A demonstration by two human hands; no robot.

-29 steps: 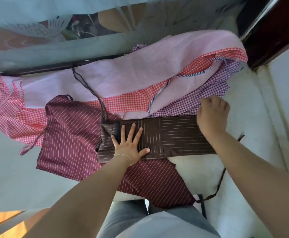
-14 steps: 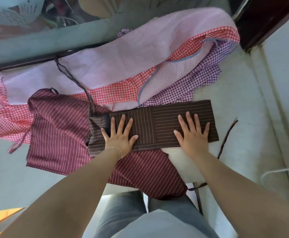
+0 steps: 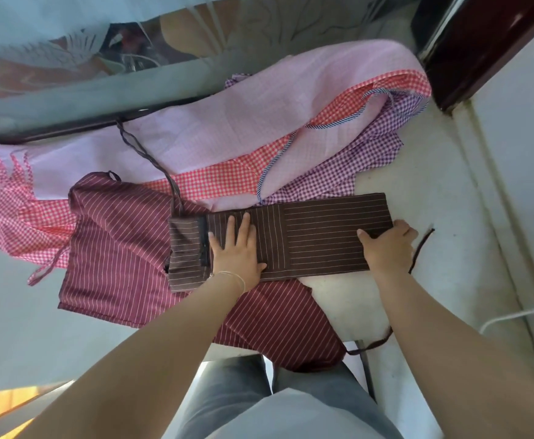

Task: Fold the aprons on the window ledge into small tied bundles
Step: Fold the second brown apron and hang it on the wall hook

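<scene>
Pale stone window ledge [image 3: 418,191]; brown pinstriped apron [image 3: 307,236], folded into a long flat band, lies atop maroon striped cloth [image 3: 116,248]; left hand [image 3: 237,248] presses flat, fingers straight; right hand [image 3: 386,245] grips the band's end.

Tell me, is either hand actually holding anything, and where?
The right hand grips the brown apron at its right end. The left hand only presses flat on its middle.
</scene>
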